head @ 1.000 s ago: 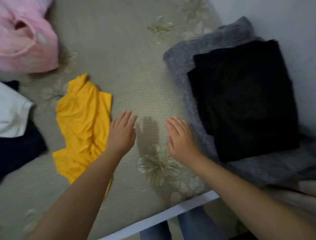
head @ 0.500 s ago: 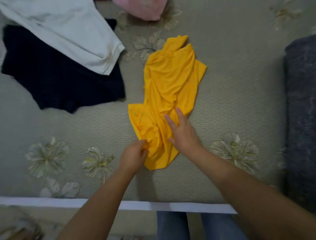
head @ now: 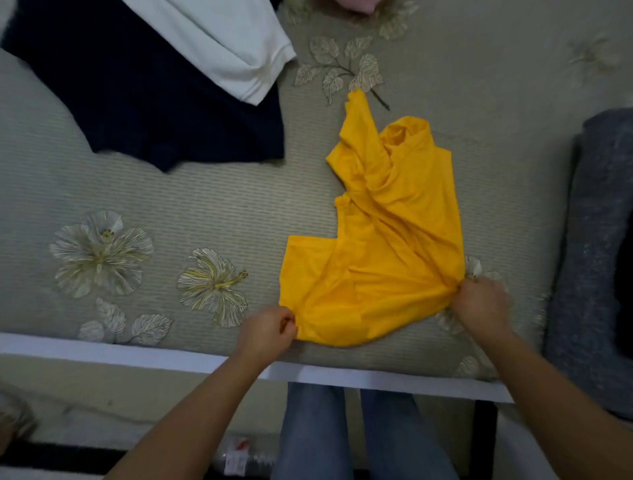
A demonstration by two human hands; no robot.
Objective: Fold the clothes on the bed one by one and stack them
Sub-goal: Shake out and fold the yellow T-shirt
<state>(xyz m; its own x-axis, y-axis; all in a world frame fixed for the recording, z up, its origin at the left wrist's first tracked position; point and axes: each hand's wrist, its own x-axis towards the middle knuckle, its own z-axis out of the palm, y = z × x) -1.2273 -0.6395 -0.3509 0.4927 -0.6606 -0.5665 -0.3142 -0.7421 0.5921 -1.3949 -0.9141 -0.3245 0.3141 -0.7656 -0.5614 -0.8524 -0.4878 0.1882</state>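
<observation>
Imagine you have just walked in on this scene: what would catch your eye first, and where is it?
The bright yellow garment stands out, crumpled on the floral bed cover near the bed's front edge. The left hand pinches its near left corner and the right hand pinches its near right corner. At the upper left, a white garment lies over a dark navy one.

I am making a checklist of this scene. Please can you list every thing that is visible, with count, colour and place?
yellow garment: 1, yellow, crumpled, bed centre-right
dark garment: 1, navy, upper left
white garment: 1, white, overlapping the dark garment
pink garment: 1, pink, top edge
grey knit: 1, grey, right edge
bed: 1, beige, floral cover
legs: 2, blue jeans, below the bed edge
left hand: pinches the yellow garment's near-left edge
right hand: pinches its near-right edge
</observation>
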